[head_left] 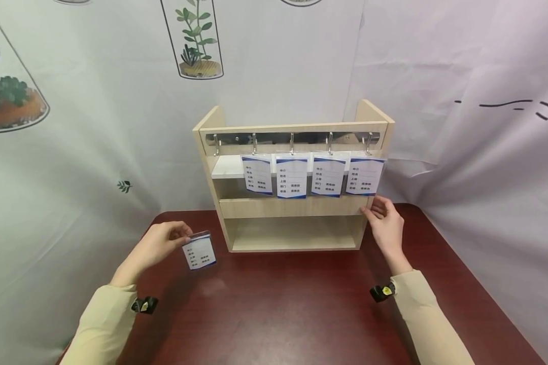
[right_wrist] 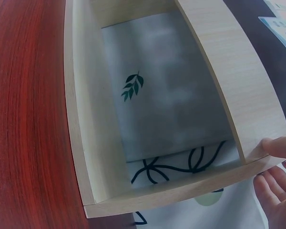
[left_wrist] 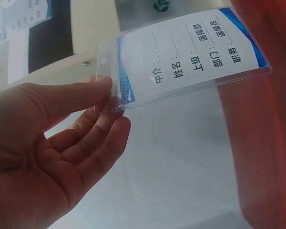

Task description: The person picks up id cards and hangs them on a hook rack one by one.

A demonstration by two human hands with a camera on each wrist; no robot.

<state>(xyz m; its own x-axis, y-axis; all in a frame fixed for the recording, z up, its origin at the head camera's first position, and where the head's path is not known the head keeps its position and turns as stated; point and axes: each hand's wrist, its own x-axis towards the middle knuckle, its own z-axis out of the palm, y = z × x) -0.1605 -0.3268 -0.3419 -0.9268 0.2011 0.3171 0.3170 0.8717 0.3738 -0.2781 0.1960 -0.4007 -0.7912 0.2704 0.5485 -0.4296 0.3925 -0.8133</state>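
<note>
My left hand (head_left: 162, 243) pinches a clear-sleeved name badge (head_left: 199, 252) by its top edge, left of a wooden hook rack (head_left: 292, 208). In the left wrist view, the thumb (left_wrist: 81, 98) lies over the badge's clear top strip, and the printed card (left_wrist: 190, 52) faces the camera. Several similar badges (head_left: 292, 176) hang side by side from the metal hooks (head_left: 292, 143), all right of the leftmost hook (head_left: 216, 145). My right hand (head_left: 385, 223) grips the rack's right side, its thumb (right_wrist: 279, 147) on the front crossboard and its fingers outside the side panel.
The rack stands on a dark red table (head_left: 274, 309) near a white printed curtain (head_left: 292, 61). A white shelf strip (head_left: 228, 167) shows behind the badges. The rack's lower compartment (head_left: 297, 233) faces forward.
</note>
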